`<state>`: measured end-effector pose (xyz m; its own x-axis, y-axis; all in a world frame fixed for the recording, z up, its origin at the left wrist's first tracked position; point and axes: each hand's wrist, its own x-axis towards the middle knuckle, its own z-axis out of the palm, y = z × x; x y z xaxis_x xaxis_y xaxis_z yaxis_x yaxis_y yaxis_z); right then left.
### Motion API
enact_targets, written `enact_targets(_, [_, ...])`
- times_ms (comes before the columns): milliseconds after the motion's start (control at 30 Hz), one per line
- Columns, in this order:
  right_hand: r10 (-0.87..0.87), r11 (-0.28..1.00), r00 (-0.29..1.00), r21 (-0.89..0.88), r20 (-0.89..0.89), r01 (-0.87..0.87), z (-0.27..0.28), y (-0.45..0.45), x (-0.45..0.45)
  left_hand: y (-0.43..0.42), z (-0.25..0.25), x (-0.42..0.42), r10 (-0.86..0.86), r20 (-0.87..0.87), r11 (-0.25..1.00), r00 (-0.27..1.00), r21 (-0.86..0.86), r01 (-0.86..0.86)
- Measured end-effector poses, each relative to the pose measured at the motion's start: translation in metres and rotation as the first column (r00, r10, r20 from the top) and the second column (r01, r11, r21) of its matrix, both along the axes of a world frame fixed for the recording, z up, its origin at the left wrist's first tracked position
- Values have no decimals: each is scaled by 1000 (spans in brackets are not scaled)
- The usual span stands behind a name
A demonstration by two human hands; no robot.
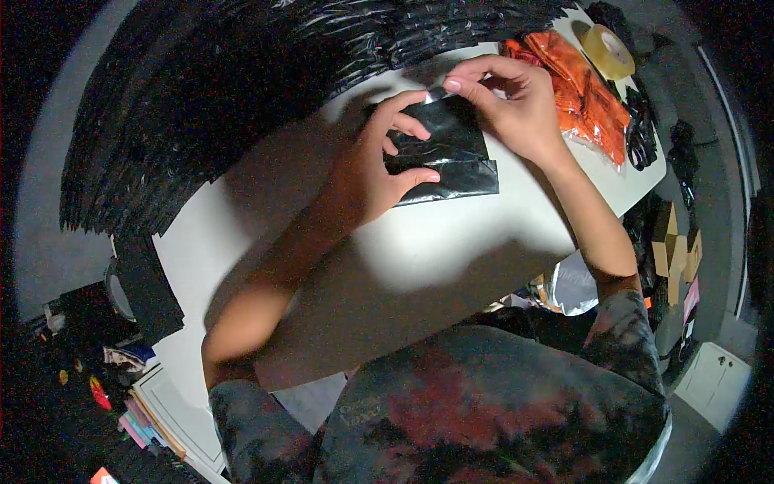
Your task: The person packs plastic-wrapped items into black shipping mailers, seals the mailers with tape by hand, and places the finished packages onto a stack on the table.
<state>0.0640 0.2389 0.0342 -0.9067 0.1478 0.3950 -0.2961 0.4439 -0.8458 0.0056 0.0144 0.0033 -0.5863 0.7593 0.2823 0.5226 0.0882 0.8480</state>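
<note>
A black plastic packet (451, 137) lies on the white table (411, 250), its lower edge folded in a band. My left hand (383, 157) rests on the packet's left side, fingers spread and thumb apart on the lower band. At the packet's top edge my right hand (516, 101) pinches with thumb and index finger; what is between those fingertips is too small to make out. A small shiny white patch shows at the top edge between the two hands.
Stacked black packets (201, 89) line the table's far and left sides. Orange items in clear plastic (572, 89), a yellowish tape roll (608, 52) and black cords (641, 133) lie at the right. An open cardboard box (669, 246) stands beyond the right edge.
</note>
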Motion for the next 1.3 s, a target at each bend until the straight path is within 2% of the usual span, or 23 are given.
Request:
enact_targets(67, [-45,997,999,63,-13,45,5,0,1,1,1,-1,-5,9,1000,1000,-3,5])
enact_targets(133, [-67,976,993,199,-93,85,10,2,2,1,1,1,-2,15,999,1000,-32,3])
enact_targets(200, [-94,975,994,196,-57,103,15,0,5,0,1,4,12,17,1000,1000,-15,-12])
enact_targets(267, [-82,986,986,135,-146,102,15,3,6,0,-1,2,27,10,1000,1000,3,-27])
enact_targets(333, [-104,981,984,148,-146,126,18,11,9,1,-3,-1,2,-21,1000,1000,-17,-3])
enact_targets(367, [67,997,997,-40,-35,-68,23,14,12,1,-5,-2,2,-21,1000,1000,-14,-3])
enact_targets(400, [256,940,966,-245,40,-239,28,15,14,1,-8,-3,-7,-36,1000,999,0,7])
enact_targets(433, [386,895,919,-271,75,-354,27,18,15,0,-10,-3,-16,-50,1000,999,12,16])
enact_targets(500, [557,814,798,-339,229,-471,28,16,19,-1,-12,-4,-18,-48,1000,999,10,19])
enact_targets(567, [679,733,663,-342,315,-589,22,9,18,-2,-11,-3,-24,-47,1000,999,7,24])
enact_targets(600, [702,713,591,-376,398,-593,24,4,18,-3,-9,-4,-25,-60,1000,998,-19,24])
enact_targets(667, [718,692,505,-411,480,-593,8,4,13,-3,-7,-4,-25,-73,999,997,-45,22])
enact_targets(767, [705,699,491,-384,511,-603,-3,4,7,-5,-3,-6,-35,-55,999,998,-21,34])
enact_targets(833, [693,710,488,-383,530,-591,1,3,6,-8,2,-9,-68,119,998,991,-10,70])
enact_targets(867, [680,722,486,-381,549,-578,3,3,5,-10,6,-11,-68,118,998,991,-9,70])
enact_targets(900, [679,722,487,-380,550,-578,3,3,5,-12,10,-13,-65,-165,997,984,-49,58])
enact_targets(933, [674,727,493,-376,550,-574,2,4,4,-13,12,-13,-69,-433,996,899,-85,35])
enact_targets(1100, [637,762,529,-355,560,-542,8,8,4,-14,5,-14,-31,-436,998,899,-57,6])
enact_targets(1167, [539,828,628,-219,561,-516,7,15,1,-14,4,-16,-31,-442,998,896,-64,3])
enact_targets(1300, [465,863,704,-98,536,-496,8,16,-1,-15,0,-17,-48,-445,997,894,-77,15])
